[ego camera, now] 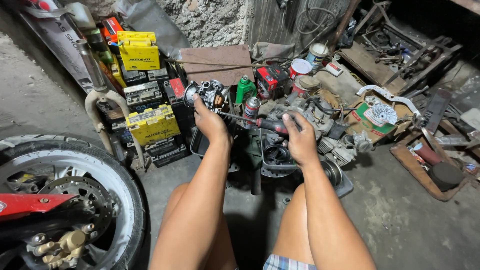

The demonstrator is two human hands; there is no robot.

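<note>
My left hand point(209, 121) grips a grey metal carburettor point(206, 93) and holds it up in front of me. My right hand point(298, 140) is closed on the red-and-black handle of a screwdriver point(264, 124). Its thin shaft runs left and its tip meets the carburettor by my left hand. Both forearms reach forward over my bare knees. Below the hands sits a dark tray point(274, 152) with black rubber rings in it.
A motorcycle front wheel with brake disc point(75, 195) stands at the left. Yellow and black batteries point(150, 122) are stacked behind it. A spray can point(251, 109), a green bottle point(245, 89), engine parts point(325, 125) and a cardboard box point(380, 117) crowd the concrete floor ahead.
</note>
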